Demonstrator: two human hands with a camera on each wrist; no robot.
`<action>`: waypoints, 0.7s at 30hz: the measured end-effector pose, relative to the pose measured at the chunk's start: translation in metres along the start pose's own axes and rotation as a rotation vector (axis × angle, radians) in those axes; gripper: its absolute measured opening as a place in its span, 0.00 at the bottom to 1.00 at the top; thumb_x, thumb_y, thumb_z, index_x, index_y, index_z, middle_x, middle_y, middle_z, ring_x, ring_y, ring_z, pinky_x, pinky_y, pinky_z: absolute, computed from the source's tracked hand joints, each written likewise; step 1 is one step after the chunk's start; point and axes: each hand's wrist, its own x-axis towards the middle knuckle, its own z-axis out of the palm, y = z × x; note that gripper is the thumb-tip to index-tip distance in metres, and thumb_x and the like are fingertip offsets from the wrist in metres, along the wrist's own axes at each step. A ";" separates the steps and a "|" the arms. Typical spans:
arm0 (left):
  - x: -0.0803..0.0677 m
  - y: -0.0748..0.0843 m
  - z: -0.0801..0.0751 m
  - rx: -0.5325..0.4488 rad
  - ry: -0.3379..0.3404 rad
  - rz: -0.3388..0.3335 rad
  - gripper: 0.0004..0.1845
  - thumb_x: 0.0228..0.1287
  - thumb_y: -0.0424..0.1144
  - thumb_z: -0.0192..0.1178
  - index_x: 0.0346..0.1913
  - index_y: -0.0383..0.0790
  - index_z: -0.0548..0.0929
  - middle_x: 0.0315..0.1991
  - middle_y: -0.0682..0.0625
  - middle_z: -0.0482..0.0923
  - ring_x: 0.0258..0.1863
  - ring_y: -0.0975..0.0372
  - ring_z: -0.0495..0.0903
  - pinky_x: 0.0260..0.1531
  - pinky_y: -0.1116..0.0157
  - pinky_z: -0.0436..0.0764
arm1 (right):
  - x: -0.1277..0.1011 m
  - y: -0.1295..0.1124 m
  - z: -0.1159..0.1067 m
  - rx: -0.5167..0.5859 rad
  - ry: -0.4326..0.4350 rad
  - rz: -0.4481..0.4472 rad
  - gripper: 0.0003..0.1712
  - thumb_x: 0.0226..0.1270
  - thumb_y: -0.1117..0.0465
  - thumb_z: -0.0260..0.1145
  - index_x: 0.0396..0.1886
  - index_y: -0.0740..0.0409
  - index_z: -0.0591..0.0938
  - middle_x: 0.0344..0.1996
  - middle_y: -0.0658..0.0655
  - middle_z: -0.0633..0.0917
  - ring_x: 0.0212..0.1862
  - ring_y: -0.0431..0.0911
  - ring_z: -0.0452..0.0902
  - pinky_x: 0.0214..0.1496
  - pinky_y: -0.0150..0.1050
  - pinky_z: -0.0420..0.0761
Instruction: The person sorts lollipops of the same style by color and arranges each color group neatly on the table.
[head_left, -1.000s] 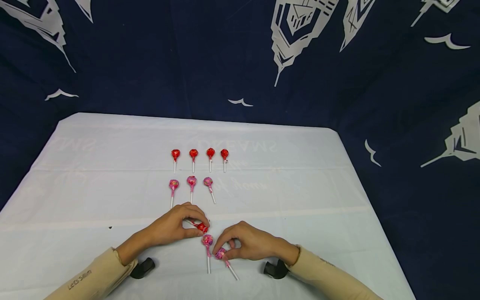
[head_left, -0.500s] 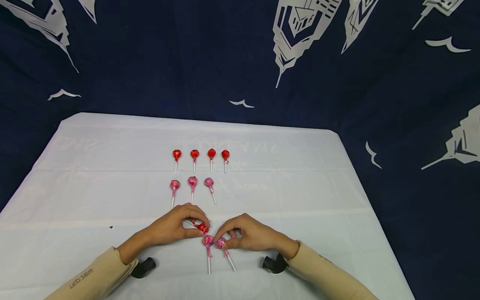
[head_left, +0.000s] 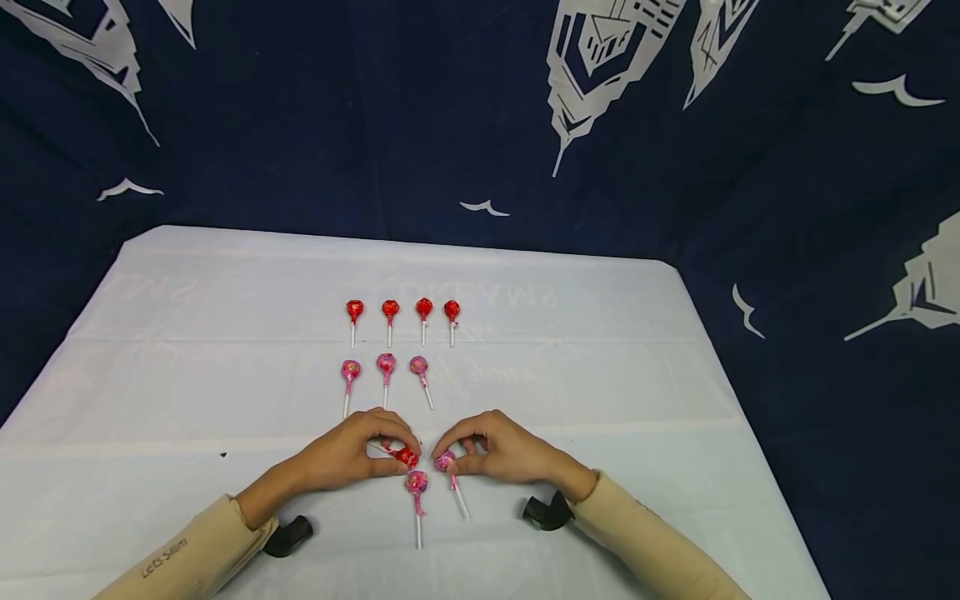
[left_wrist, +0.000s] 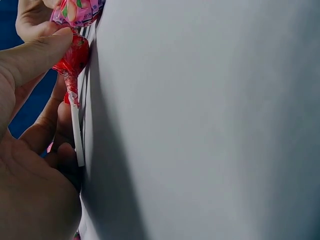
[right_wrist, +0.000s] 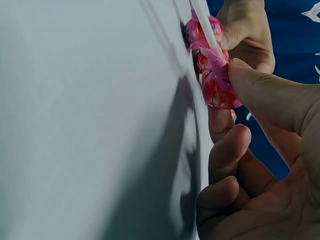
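My left hand (head_left: 352, 454) pinches a red lollipop (head_left: 406, 456) by its wrapped head, low on the white table (head_left: 600, 392). In the left wrist view my thumb lies on the red lollipop (left_wrist: 73, 56), whose white stick points back toward my palm. My right hand (head_left: 498, 454) pinches a pink lollipop (head_left: 445, 460) just right of the red one. The right wrist view shows the pink lollipop (right_wrist: 218, 89) held between my thumb and fingers. Another pink lollipop (head_left: 417, 483) lies loose on the cloth just below both hands.
Farther back lie a row of several red lollipops (head_left: 402, 310) and, nearer, a row of three pink lollipops (head_left: 385, 365), sticks pointing toward me. A dark blue patterned cloth (head_left: 300, 117) hangs behind the table. Black wrist mounts (head_left: 288, 533) rest near the front edge.
My right hand has carried its pink lollipop up and away from me, past the loose pink one, to sit beside the red lollipop. My left hand stayed put.
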 end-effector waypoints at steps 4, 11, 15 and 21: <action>0.000 -0.001 0.001 -0.015 -0.001 0.005 0.12 0.61 0.42 0.72 0.47 0.54 0.88 0.45 0.64 0.83 0.49 0.67 0.77 0.53 0.64 0.77 | 0.002 0.002 -0.003 -0.007 0.011 0.023 0.10 0.64 0.57 0.74 0.45 0.46 0.89 0.24 0.46 0.79 0.28 0.34 0.69 0.31 0.26 0.67; -0.001 -0.002 0.001 -0.026 -0.002 0.014 0.12 0.61 0.41 0.72 0.48 0.53 0.89 0.45 0.63 0.83 0.49 0.67 0.77 0.52 0.66 0.78 | 0.007 0.006 -0.009 0.005 0.054 0.053 0.12 0.63 0.58 0.74 0.47 0.47 0.89 0.24 0.47 0.80 0.27 0.35 0.68 0.31 0.27 0.68; -0.001 -0.003 0.001 -0.022 0.002 0.031 0.12 0.60 0.40 0.72 0.48 0.52 0.89 0.45 0.63 0.84 0.49 0.67 0.77 0.52 0.66 0.78 | 0.011 0.009 -0.014 0.006 0.088 0.047 0.12 0.64 0.59 0.73 0.47 0.49 0.89 0.24 0.48 0.80 0.28 0.37 0.68 0.31 0.28 0.69; -0.002 -0.003 0.002 -0.031 0.007 0.045 0.11 0.61 0.42 0.72 0.47 0.52 0.89 0.45 0.62 0.84 0.49 0.67 0.77 0.51 0.67 0.78 | 0.019 0.012 -0.024 0.014 0.148 0.083 0.12 0.63 0.62 0.73 0.47 0.54 0.89 0.22 0.53 0.77 0.28 0.41 0.68 0.30 0.29 0.66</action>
